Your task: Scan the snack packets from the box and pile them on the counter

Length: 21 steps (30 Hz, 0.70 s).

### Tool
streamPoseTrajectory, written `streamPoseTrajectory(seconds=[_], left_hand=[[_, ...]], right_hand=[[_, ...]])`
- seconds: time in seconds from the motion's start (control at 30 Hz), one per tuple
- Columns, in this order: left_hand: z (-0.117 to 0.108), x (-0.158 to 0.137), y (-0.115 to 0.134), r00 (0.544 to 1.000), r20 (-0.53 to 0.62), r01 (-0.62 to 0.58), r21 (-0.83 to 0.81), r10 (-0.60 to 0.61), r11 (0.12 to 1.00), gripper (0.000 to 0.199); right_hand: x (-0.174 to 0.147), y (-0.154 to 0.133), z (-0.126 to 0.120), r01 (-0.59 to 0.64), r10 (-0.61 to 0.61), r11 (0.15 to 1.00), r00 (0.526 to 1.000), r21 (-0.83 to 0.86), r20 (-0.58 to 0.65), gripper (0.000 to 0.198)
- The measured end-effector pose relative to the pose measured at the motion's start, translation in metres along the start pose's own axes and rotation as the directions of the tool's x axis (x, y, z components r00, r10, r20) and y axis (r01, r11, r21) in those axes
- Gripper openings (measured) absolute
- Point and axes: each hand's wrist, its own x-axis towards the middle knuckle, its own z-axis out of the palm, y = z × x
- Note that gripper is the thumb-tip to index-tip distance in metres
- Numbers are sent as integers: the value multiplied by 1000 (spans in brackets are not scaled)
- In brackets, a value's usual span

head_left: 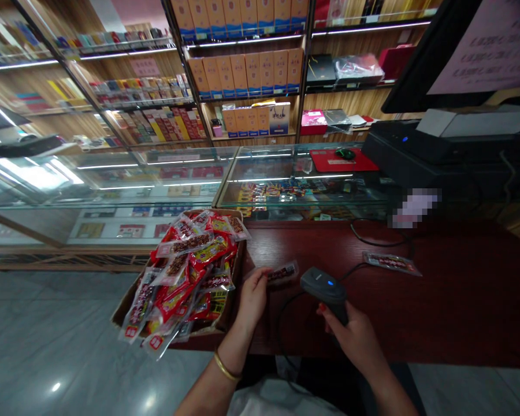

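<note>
My left hand (254, 294) is closed on one end of a clear snack packet (282, 272) with dark contents, held above the brown counter. In my right hand (351, 332) is a black barcode scanner (323, 285) with a blue light, its head directed toward the packet. The fingers wrap round its handle. Left of my left hand, a cardboard box (239, 271) is heaped with red and clear snack packets (190, 271). A separate snack packet (390, 263) lies flat on the counter to the right of the scanner.
A glass display case (260, 159) borders the counter's (455, 300) far side, with a mouse (345, 153) on a red mat (325, 160). A monitor (433, 52) stands at the right. The scanner's black cable (281, 315) loops over the counter. Shelves of boxes (247, 75) line the back.
</note>
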Motion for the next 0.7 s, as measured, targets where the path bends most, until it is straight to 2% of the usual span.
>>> streamPoseTrajectory(seconds=[0.17,0.53,0.63,0.7], left_hand=[[1,0,3,999,26,24,-78,-22,997,34],[4,6,-1,1000,-10,18,-76,-19,997,31],[20,13,-2,999,22,28,-135,-25,991,31],[44,20,4,992,106,81,-195,-61,977,32]], right_hand=[[0,4,2,-25,25,1000,1000,10,3,46],[0,4,2,-53,54,998,998,29,-20,49],[-2,5,1,-57,61,995,997,76,-43,53],[-5,7,-1,-60,70,990,994,125,-78,54]])
